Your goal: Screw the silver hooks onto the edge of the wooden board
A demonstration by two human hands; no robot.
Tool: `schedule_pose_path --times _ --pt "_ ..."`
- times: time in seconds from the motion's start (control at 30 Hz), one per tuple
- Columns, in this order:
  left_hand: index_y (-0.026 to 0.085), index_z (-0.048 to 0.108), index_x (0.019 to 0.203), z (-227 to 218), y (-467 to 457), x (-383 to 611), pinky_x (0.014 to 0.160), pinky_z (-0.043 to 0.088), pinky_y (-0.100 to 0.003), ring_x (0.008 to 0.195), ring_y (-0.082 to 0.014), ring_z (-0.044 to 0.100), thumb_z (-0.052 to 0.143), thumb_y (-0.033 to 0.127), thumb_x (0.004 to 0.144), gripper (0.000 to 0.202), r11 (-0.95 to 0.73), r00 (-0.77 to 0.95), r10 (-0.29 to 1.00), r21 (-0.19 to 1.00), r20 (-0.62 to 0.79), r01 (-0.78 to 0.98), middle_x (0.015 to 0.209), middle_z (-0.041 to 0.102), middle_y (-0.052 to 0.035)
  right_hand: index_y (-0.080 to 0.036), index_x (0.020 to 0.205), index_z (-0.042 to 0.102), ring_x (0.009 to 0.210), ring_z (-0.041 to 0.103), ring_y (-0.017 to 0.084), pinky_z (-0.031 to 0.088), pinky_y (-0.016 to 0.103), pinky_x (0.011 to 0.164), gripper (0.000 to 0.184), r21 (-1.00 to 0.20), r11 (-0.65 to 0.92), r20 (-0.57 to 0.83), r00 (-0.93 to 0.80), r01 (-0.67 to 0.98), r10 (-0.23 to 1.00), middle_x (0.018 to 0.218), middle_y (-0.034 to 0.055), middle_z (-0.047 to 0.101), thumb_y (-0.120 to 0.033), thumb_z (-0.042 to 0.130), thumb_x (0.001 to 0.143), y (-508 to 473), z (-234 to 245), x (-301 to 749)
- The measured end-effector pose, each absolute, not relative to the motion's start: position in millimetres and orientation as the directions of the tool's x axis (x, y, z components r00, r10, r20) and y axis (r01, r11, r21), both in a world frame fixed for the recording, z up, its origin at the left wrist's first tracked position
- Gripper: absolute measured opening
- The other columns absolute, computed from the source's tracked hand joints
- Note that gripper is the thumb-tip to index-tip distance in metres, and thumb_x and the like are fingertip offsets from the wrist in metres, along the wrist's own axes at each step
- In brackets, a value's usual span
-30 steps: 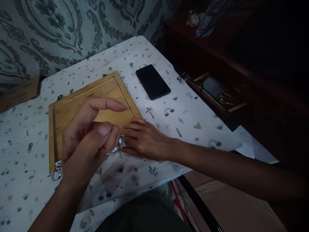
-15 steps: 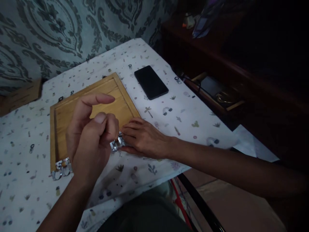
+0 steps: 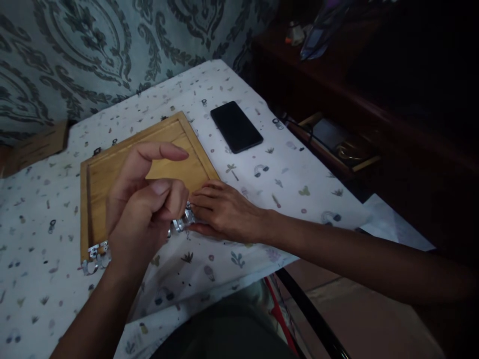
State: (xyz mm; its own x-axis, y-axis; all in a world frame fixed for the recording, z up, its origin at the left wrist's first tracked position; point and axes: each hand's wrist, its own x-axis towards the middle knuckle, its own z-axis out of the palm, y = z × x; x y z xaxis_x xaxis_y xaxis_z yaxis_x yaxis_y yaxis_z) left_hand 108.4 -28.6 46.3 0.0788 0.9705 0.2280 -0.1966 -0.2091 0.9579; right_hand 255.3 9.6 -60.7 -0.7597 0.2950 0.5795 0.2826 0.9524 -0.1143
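My left hand is raised in front of the wooden board, with 1 finger stretched out in a hook and the thumb pressed against the other curled fingers; whether something small is pinched there I cannot tell. My right hand lies low at the board's near right end, fingers together over the edge, probably to steady it, though I cannot tell whether they grip anything. The board lies flat on the patterned tablecloth, close in front of me, which seems to suit working along its near edge. Shiny metal clips sit along that edge: some show right beside my right fingertips, others at the near left corner, and my left hand and wrist hide the stretch between these 2 spots. The phone rests face up beyond the board on the far right, apart from both hands, likely put there out of their way.
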Motion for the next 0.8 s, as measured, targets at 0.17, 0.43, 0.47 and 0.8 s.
schedule_pose_path --times 0.17,0.43,0.47,0.8 --pt "0.018 0.073 0.088 55.7 -27.5 107.7 0.041 0.025 -0.022 0.037 -0.0058 0.018 0.053 0.003 0.083 0.026 -0.264 -0.056 0.964 0.938 0.258 -0.226 0.044 0.024 0.0082 -0.011 0.097 0.074 0.097 0.067 0.023 0.047 0.039 0.094 0.038 -0.139 0.95 0.565 -0.766 0.28 0.308 0.102 0.0096 0.078 -0.042 0.054 0.105 9.8 -60.5 255.2" --pt "0.019 0.072 0.082 66.5 -27.0 107.7 0.037 0.023 -0.021 0.035 -0.0067 0.013 0.044 -0.002 0.079 0.034 -0.279 -0.185 0.951 0.944 0.246 -0.176 0.041 0.022 0.0079 -0.011 0.095 0.074 0.099 0.069 0.023 0.048 0.039 0.096 0.042 -0.147 0.948 0.562 -0.765 0.282 0.314 0.104 0.0096 0.078 -0.045 0.051 0.105 10.1 -60.5 254.9" --pt "0.018 0.072 0.083 64.1 -26.6 107.6 0.037 0.023 -0.021 0.035 -0.0068 0.014 0.045 -0.001 0.078 0.034 -0.284 -0.185 0.95 0.942 0.251 -0.181 0.041 0.024 0.0079 -0.011 0.095 0.074 0.099 0.069 0.023 0.049 0.039 0.096 0.041 -0.146 0.948 0.565 -0.763 0.282 0.314 0.104 0.0094 0.078 -0.044 0.052 0.105 10.1 -60.3 254.8" --pt "0.018 0.073 0.085 54.6 -26.3 105.8 0.039 0.023 -0.023 0.037 -0.0066 0.017 0.042 -0.002 0.081 0.037 -0.309 -0.171 0.945 0.931 0.279 -0.193 0.043 0.024 0.0062 -0.01 0.094 0.075 0.097 0.069 0.023 0.049 0.038 0.096 0.041 -0.115 0.95 0.585 -0.752 0.291 0.302 0.103 0.0091 0.078 -0.043 0.054 0.104 9.3 -60.0 254.7"
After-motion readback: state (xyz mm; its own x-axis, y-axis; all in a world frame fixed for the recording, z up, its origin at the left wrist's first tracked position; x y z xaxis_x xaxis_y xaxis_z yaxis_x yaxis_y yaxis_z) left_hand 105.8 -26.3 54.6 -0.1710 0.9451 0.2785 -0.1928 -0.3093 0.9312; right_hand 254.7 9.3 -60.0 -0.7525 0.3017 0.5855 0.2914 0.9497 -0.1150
